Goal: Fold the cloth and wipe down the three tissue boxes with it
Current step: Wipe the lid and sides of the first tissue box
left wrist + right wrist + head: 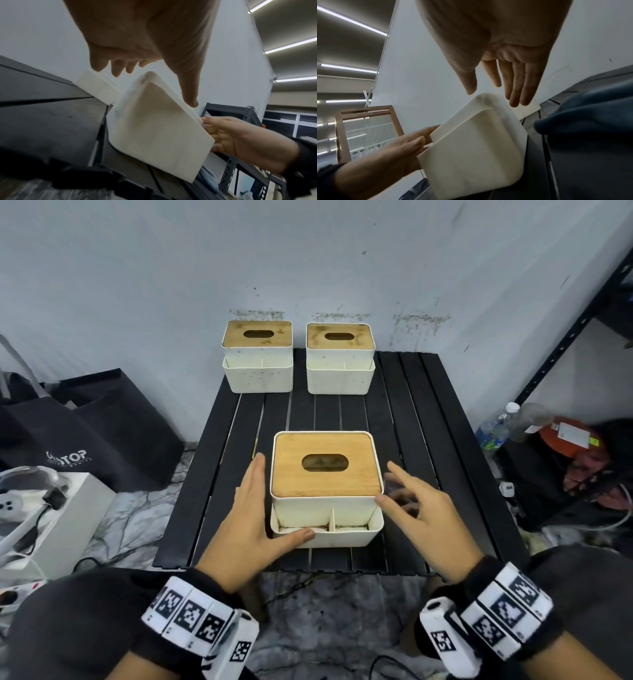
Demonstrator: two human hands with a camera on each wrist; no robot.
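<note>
Three white tissue boxes with wooden lids stand on the black slatted table. Two are at the back: one on the left, one on the right. The third box stands near me between my hands. My left hand lies flat against its left side, thumb on the front tray rim. My right hand is open at its right side, thumb at the corner, fingers blurred. Blue-grey fabric shows in the right wrist view; the head view shows no cloth.
Black bags and a white box with devices sit on the floor at the left. A black metal shelf with bottles and clutter stands at the right. The wall is right behind the table.
</note>
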